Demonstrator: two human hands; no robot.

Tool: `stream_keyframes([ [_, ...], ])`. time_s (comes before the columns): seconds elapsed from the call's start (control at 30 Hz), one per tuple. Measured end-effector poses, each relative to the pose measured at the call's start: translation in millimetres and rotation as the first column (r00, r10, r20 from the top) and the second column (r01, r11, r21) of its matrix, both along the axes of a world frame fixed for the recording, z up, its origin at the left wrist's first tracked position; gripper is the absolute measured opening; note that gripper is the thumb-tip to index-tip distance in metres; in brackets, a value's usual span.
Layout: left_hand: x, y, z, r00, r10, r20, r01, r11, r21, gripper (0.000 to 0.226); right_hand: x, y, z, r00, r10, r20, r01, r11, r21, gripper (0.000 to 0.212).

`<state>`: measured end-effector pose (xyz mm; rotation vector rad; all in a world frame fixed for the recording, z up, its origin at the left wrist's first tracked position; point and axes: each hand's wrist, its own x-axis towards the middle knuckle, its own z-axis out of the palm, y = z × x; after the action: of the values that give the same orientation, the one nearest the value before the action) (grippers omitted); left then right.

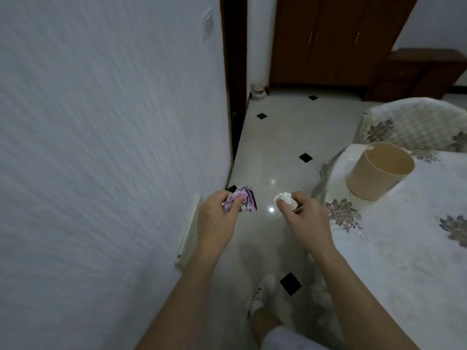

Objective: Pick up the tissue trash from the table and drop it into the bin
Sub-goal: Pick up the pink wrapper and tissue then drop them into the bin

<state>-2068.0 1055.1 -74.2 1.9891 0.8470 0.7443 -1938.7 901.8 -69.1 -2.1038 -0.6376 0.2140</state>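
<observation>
Tissue wad [284, 198] leftward from right hand [304, 215]; wrapper [247, 201] in left hand [216, 216]

The left hand [217, 216] and right hand [304, 216] are bare, as are both forearms [182, 299]. Pale grey shorts [285, 337] cover the thigh; a white shoe [262, 290] carries dark markings.

Both bare forearms reach up from the bottom edge toward the frame's centre, with the hands level and apart. The left hand [217, 215], left of centre, shows its back, its fingers curled and pinching a wrapper [245, 202]. The right hand [304, 214], just right of centre, curls thumb and fingers round a tissue [285, 198]. A foot [262, 290] shows low between the arms.
</observation>
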Motion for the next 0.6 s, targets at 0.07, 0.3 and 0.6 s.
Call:
stream_keyframes([
  [0.07, 35.5, 17.8, 1.0, 0.999, -0.033, -0.012, 0.033, 0.999, 0.015, 0.036, 31.5, 15.3, -3.8, 1.000, -0.031, 0.001, 0.031, 0.999, 0.015, 0.023],
  [0.3, 177.3, 70.6, 8.6, 0.982, -0.186, -0.021, 0.187, 0.981, 0.048, 0.044, 153.1, 56.8, 8.3, 0.986, -0.166, -0.006, 0.166, 0.984, 0.058, 0.026],
  [0.6, 330.5, 68.9, 19.4, 0.899, -0.434, -0.059, 0.438, 0.895, 0.082, 0.037, 257.2, 35.6, 12.7, 0.937, -0.350, -0.002, 0.350, 0.937, 0.020, 0.019],
])
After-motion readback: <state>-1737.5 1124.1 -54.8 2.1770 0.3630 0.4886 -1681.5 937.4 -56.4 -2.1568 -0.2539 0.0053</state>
